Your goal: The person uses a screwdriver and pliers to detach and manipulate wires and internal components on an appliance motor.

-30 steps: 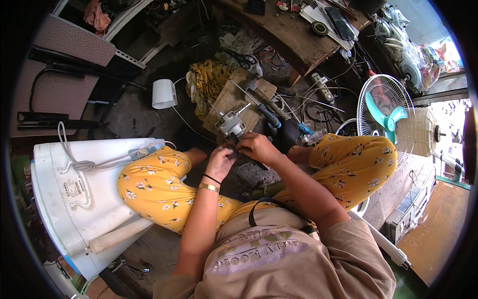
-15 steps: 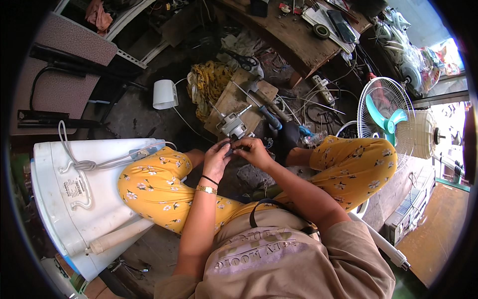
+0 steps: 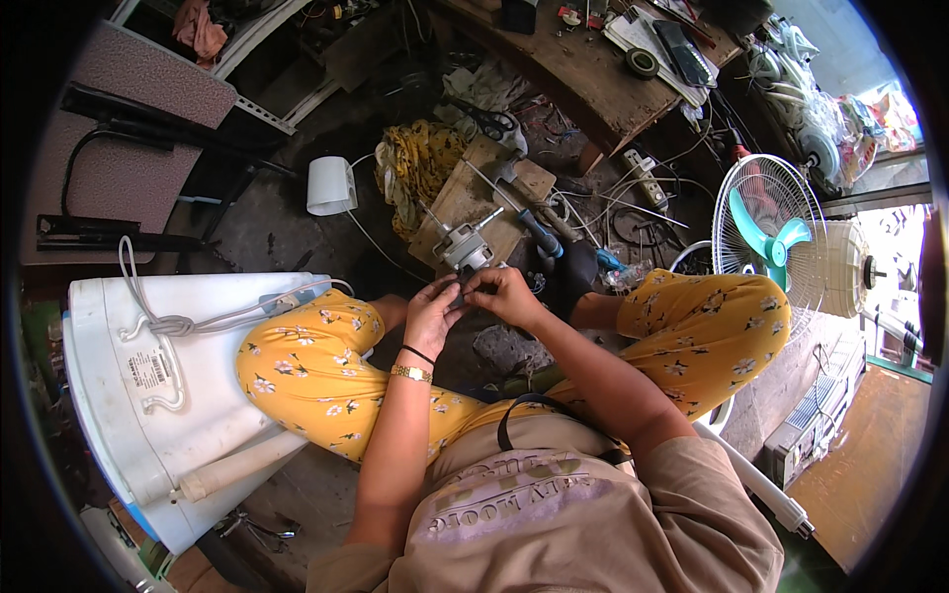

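Note:
My left hand (image 3: 431, 306), with a gold watch and a black band at the wrist, is closed with its fingertips pinching a small dark piece (image 3: 461, 283). Against the same piece press the bent fingers of my right hand (image 3: 504, 296). What kind of piece it is cannot be made out, as the fingers cover most of it. Just beyond my fingertips a silver electric motor (image 3: 463, 247) with a long shaft rests at the near end of a wooden board (image 3: 440, 229).
A hammer (image 3: 539, 206) and a blue-handled screwdriver (image 3: 540, 235) lie by the board, next to a yellow cloth (image 3: 415, 163). A white appliance casing (image 3: 109, 346) stands at my left. To the right is a fan (image 3: 776, 237); a wooden table (image 3: 563, 59) is ahead.
My hands stay together on the small dark piece, with only a slight shift of the fingers. The whole view has moved a little.

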Demonstrator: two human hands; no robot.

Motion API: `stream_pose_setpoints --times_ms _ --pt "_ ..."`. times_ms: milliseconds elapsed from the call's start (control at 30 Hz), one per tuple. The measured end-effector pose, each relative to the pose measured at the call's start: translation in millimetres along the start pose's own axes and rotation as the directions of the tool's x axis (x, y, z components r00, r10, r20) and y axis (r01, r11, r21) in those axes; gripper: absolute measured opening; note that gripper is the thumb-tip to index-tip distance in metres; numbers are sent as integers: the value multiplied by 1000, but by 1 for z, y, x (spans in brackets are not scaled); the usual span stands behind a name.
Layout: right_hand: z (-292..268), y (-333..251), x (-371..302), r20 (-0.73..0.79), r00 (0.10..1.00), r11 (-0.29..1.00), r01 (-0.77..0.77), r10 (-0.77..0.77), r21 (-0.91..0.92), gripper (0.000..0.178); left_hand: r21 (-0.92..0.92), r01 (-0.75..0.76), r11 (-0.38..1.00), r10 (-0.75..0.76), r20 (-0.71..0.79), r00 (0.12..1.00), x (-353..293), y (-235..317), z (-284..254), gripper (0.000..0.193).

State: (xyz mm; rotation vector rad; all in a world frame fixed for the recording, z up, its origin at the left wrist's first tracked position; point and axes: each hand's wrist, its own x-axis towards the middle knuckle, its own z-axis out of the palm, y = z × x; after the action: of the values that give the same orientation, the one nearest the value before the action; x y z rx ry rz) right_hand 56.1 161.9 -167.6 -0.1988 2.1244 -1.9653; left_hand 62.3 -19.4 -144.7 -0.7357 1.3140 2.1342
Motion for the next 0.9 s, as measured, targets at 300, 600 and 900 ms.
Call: stream_pose_setpoints --times_ms 300,600,900 --pt "13 -10 -15 -155 985 996 -87 83 -20 13 58 -7 998 12 -84 996 -5 10 17 16" --pt "15 14 -17 -62 976 888 -164 211 430 14 377 -76 923 120 -95 988 -6 16 35 22" --pt "17 9 -19 7 940 650 -242 342 721 16 300 -148 942 173 -58 983 -5 18 38 22"
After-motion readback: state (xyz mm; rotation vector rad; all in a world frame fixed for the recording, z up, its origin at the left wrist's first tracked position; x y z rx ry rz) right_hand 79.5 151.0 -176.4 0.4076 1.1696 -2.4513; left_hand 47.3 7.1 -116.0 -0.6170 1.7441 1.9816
